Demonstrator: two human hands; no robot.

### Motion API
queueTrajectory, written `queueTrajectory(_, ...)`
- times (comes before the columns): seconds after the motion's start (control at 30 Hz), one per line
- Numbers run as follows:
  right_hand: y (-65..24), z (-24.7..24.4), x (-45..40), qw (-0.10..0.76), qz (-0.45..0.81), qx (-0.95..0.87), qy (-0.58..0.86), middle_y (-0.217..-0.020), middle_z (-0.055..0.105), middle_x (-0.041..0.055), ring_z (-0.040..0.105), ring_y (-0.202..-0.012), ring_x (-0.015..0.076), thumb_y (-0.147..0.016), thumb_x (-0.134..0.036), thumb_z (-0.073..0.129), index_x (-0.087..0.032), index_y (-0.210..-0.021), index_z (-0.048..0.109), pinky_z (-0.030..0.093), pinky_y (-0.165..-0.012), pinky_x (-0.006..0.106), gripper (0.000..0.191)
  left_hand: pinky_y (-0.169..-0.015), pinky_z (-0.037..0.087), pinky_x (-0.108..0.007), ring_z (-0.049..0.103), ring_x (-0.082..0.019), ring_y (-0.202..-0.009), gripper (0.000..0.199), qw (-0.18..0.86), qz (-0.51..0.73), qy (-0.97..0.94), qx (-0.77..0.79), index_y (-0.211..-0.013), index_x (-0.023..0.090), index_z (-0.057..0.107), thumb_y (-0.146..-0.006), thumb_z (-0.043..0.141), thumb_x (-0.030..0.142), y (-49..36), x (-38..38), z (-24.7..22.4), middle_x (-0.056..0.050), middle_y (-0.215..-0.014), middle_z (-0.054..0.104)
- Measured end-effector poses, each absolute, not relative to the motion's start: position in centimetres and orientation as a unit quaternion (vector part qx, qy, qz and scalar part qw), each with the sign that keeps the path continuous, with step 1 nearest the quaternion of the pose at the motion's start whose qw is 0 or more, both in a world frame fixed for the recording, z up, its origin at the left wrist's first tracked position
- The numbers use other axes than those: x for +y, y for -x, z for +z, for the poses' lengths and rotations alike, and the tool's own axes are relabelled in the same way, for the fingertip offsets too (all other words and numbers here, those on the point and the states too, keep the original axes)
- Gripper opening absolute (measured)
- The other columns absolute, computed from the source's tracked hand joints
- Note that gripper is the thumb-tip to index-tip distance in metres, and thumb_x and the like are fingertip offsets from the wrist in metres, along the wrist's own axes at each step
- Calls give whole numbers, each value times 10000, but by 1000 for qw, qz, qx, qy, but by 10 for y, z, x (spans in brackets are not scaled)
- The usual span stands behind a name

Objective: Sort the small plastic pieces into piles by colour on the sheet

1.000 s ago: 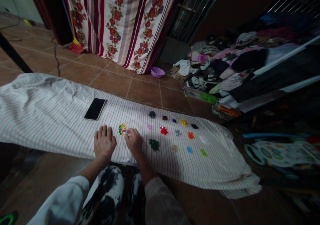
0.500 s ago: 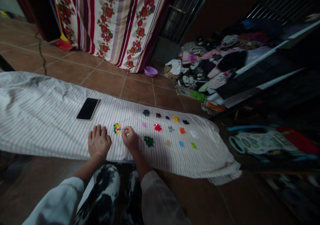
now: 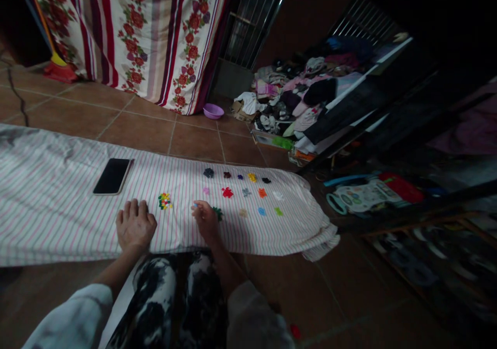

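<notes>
My left hand (image 3: pixel 135 226) lies flat on the striped cloth (image 3: pixel 77 219), fingers spread, holding nothing. Just right of it is a mixed pile of small green, yellow and red pieces (image 3: pixel 165 201). My right hand (image 3: pixel 205 220) is in a pinch, with a tiny blue piece (image 3: pixel 195 204) at its fingertips. It partly covers a dark green pile (image 3: pixel 218 213). Farther right are small single-colour piles in rows, among them red (image 3: pixel 227 192), orange (image 3: pixel 263 192), yellow (image 3: pixel 252 177), light blue (image 3: pixel 262 211) and lime green (image 3: pixel 278 211).
A phone (image 3: pixel 112 176) lies on the cloth behind my left hand. Beyond the cloth are a purple basin (image 3: pixel 213 111), a floral curtain (image 3: pixel 155 33), a red broom (image 3: pixel 60 71) and heaped clothes (image 3: pixel 287 92). Shelves stand at the right.
The camera view has shifted to the right. My right hand has moved right, away from the mixed pile, with the blue piece at its fingertips. My left hand stays flat on the cloth.
</notes>
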State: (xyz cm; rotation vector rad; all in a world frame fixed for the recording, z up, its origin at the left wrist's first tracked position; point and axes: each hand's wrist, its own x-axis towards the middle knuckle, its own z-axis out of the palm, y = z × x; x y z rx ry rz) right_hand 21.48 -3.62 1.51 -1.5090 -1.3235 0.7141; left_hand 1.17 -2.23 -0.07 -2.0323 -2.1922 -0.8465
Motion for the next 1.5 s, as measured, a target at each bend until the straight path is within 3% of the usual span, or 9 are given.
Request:
queueTrajectory(0.13,-274,24,-64,518,234,-499,654,-897,731,61,672,-746,177,-891,-489,435,-212,-1051,651,542,-689,291,386,-1122,242,-509,365,-324,-1377,474,11,-280,652,-705,-1268,131,549,-831,416,261,-11,-22,-3,-188,-1384,512)
queueTrajectory(0.33,-377,15,-97,519,99,-389,754,-997,715,104,654,-892,213,-788,-507,486,-178,-996,682,529,-810,345,436,-1111,259,-503,380,-325,-1367,450,42,-260,657,-706,-1251,122,553,-864,382,274,-11,-22,-5,-195,-1375,517)
queueTrajectory(0.57,-446,-7,-105,487,26,-336,806,-834,725,87,650,-814,236,-688,-441,475,-180,-879,704,518,-823,379,397,-1102,272,-505,391,-330,-1357,446,45,-251,660,-706,-1242,111,560,-858,392,265,-12,-23,-1,-205,-1365,519)
queueTrajectory(0.77,-466,-17,-86,461,10,-331,823,-818,734,93,661,-845,248,-659,-346,472,-177,-789,707,509,-879,400,317,-1101,275,-487,398,-319,-1352,439,55,-242,659,-710,-1239,121,559,-852,404,257,-13,-24,0,-197,-1364,523)
queueTrajectory(1.03,-474,-38,-89,430,32,-377,820,-1064,716,147,648,-1017,247,-778,-356,429,-116,-1028,714,481,-976,400,449,-1101,279,-472,414,-315,-1339,447,59,-217,656,-721,-1239,120,565,-868,370,277,-14,-23,3,-187,-1363,531)
queueTrajectory(1.3,-470,-44,-96,436,9,-390,811,-1081,708,146,635,-1014,245,-805,-371,410,-124,-1069,698,492,-938,399,462,-1117,262,-474,401,-306,-1356,465,46,-244,648,-720,-1257,134,559,-861,375,294,-12,-22,-4,-174,-1378,524)
queueTrajectory(1.5,-450,-46,-95,427,-106,-380,814,-1046,688,183,622,-1006,270,-850,-365,352,-96,-1073,668,477,-910,422,471,-1093,296,-484,433,-324,-1329,461,66,-232,656,-715,-1244,102,573,-868,374,281,-12,-22,-2,-200,-1355,540)
